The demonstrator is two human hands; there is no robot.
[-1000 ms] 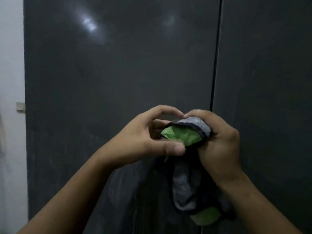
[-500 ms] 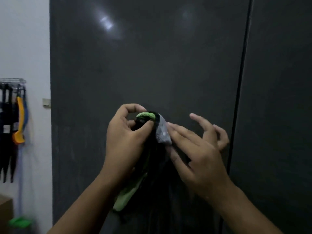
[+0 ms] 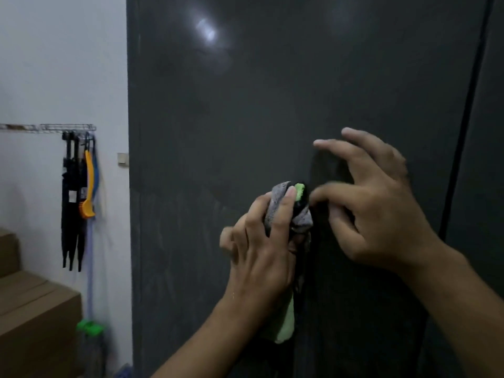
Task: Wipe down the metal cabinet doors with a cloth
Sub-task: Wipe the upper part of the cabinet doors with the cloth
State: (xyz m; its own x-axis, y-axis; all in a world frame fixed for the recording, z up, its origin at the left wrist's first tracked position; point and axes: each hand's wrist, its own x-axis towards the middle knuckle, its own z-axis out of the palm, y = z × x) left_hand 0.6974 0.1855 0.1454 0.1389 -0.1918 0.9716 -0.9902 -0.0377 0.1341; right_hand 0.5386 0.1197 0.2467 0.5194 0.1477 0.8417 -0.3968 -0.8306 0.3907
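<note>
Handover done: the cloth (image 3: pixel 302 221) now sits bunched in the left hand (image 3: pixel 261 241), fingers curled round it, while the right hand (image 3: pixel 376 208) has let go and spreads empty just beside it, so wiping the cabinet door (image 3: pixel 245 118) behind looks ready.

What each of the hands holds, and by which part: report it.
The left hand grips the cloth by its bunched upper end; the rest hangs below. The right hand, spread open, holds nothing; thumb contact is unclear.
</note>
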